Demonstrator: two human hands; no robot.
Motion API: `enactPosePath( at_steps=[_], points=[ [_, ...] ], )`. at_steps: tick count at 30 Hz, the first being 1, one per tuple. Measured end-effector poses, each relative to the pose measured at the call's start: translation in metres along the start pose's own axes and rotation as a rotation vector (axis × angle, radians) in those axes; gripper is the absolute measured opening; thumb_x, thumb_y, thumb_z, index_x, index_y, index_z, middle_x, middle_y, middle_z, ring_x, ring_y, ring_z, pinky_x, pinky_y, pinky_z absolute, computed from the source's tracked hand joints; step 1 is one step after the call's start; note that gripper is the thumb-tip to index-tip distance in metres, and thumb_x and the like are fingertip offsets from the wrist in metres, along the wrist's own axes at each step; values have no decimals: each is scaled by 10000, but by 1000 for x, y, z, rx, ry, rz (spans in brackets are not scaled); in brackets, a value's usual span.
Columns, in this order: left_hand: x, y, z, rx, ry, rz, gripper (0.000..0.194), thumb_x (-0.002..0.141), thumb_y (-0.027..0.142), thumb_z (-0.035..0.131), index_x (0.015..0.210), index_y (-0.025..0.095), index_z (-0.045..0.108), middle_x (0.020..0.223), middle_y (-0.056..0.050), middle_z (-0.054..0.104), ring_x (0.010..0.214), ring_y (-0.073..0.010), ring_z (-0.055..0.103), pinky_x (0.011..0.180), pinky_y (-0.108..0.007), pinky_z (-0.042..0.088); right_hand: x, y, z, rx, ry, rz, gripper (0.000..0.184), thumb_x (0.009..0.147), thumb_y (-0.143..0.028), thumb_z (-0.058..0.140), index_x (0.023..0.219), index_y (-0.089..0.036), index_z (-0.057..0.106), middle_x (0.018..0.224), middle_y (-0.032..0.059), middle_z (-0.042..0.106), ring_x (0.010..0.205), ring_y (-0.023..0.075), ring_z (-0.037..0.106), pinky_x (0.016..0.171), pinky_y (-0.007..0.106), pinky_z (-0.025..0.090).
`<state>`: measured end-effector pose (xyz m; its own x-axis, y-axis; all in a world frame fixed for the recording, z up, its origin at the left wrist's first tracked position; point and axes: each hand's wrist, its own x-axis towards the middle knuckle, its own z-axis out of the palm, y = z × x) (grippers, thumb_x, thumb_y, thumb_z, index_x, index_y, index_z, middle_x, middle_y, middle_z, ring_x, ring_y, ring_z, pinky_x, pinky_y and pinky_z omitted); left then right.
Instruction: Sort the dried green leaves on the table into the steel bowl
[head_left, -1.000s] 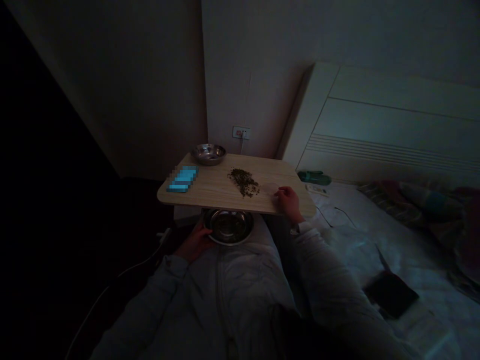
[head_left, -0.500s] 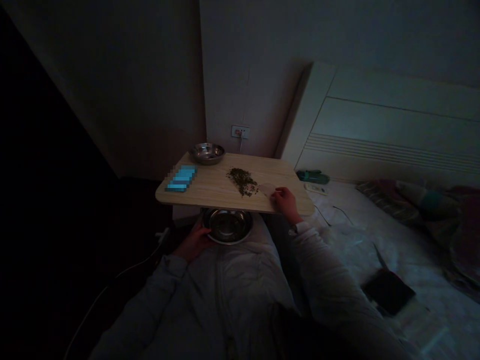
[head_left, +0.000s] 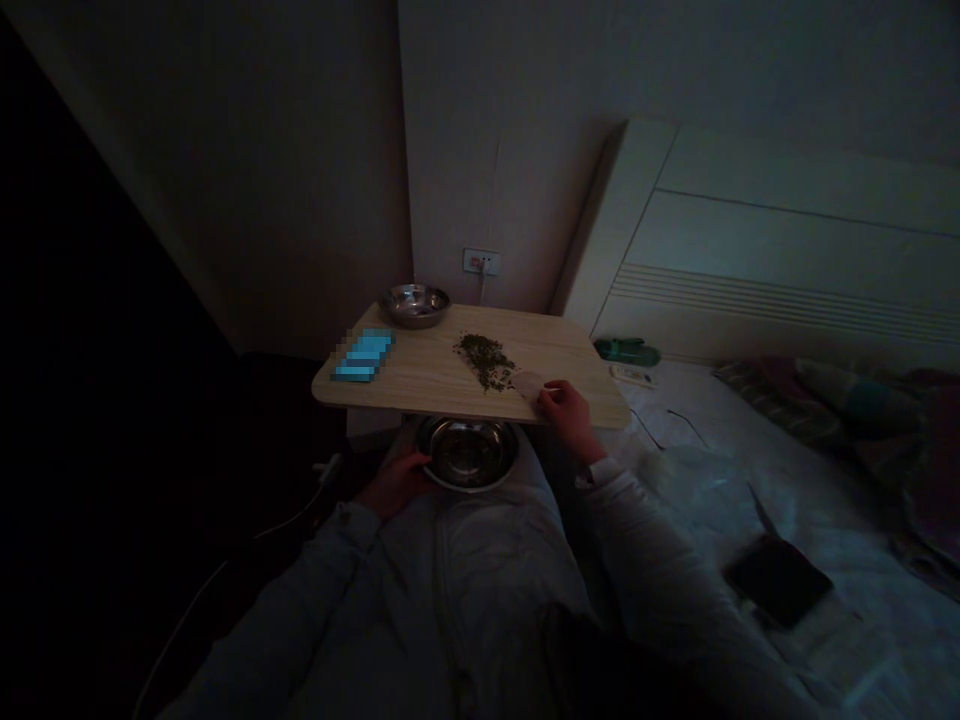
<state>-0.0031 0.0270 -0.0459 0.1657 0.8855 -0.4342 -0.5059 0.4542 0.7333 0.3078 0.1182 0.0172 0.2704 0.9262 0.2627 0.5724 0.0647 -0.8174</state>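
My left hand (head_left: pixel 397 483) grips the left rim of a steel bowl (head_left: pixel 471 487) resting on my lap, just below the table's front edge. Between the fingers of my right hand (head_left: pixel 564 410) is a thin, pale, see-through round piece (head_left: pixel 528 383) whose kind I cannot make out. It is held low over the wooden table (head_left: pixel 420 385), at the right end of a loose pile of small dark green bits (head_left: pixel 486 360). A little dark matter seems to lie in the lap bowl, too dim to name.
A second steel bowl (head_left: pixel 416 307) stands at the table's back left, with a lit phone (head_left: pixel 364 356) in front of it. On the bed at right lie a green bottle (head_left: pixel 628 351), a white remote (head_left: pixel 633 376), glasses (head_left: pixel 667 428) and a dark flat object (head_left: pixel 778 580).
My right hand has moved slightly left and down with the pale piece, nearer the green bits. The lap bowl has shifted a little to the right, my left hand with it.
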Motion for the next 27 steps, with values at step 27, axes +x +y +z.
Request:
enactPosePath(
  at_steps=[27],
  points=[
    [3, -2, 7, 6, -25, -37, 459, 693, 91, 874, 1117, 222, 757, 1070, -99, 859, 1076, -354, 826, 806, -373, 658, -18, -20, 6, 113, -115, 40, 127, 879, -292, 684, 991, -235, 697, 805, 31, 802, 786, 233, 768, 796, 361, 592]
  ],
)
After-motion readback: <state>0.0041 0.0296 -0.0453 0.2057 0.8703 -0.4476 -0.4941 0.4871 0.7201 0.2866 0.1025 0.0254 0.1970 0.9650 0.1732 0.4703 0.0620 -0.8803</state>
